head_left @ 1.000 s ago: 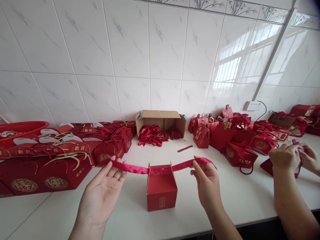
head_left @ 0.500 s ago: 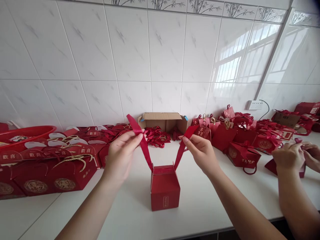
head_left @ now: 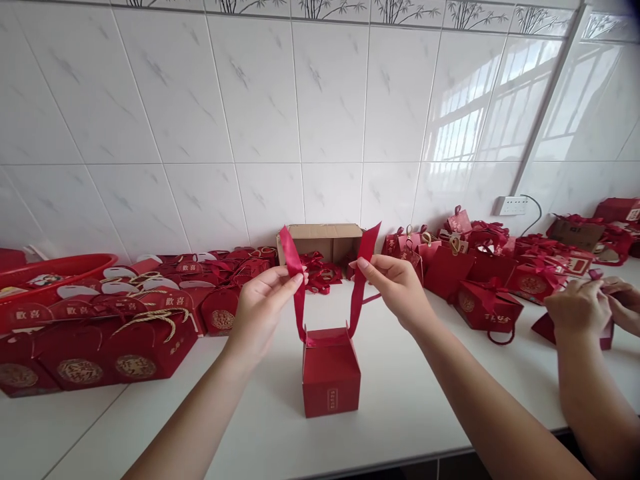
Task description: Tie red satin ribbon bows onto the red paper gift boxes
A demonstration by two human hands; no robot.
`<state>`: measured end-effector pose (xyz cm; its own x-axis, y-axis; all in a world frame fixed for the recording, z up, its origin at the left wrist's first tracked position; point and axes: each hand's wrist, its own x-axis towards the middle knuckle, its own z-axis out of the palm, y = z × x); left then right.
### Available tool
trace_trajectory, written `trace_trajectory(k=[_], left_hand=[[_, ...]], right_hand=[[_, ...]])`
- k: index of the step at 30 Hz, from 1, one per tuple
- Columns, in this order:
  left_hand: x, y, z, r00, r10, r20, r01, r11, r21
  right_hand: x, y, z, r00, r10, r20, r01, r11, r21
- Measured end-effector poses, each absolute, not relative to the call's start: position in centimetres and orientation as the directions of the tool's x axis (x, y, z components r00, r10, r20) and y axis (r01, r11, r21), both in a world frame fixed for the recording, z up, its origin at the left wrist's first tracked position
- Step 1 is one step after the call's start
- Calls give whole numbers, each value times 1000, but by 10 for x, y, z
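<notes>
Spread sideways a second ago, the red satin ribbon point(head_left: 357, 299) now rises in two tails; the left hand point(head_left: 264, 303) pinches one near its top, the right hand point(head_left: 400, 287) the other; the red gift box point(head_left: 330, 375) sits upright on the white countertop point(head_left: 410, 407), below and between both hands.

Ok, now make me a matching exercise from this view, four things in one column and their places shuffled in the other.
Things:
1. long ribbon
2. cardboard box
3. red basin
4. white power socket

Places:
A. right side of the view
B. left edge of the view
C. held up by the left hand and right hand
D. middle of the view, toward the back

Pairs: 1-C, 2-D, 3-B, 4-A
</notes>
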<state>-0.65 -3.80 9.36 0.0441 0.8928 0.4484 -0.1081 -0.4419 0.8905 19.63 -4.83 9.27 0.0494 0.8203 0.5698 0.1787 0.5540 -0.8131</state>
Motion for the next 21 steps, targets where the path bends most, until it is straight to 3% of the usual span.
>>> trace_trajectory(k=[12, 21], left_hand=[[-5, -35, 107, 10, 840, 542, -176, -532, 828], [2, -37, 107, 18, 852, 523, -198, -509, 838]], right_hand=[[200, -46, 97, 47, 826, 561, 156, 549, -821], [200, -46, 102, 17, 841, 542, 141, 534, -834]])
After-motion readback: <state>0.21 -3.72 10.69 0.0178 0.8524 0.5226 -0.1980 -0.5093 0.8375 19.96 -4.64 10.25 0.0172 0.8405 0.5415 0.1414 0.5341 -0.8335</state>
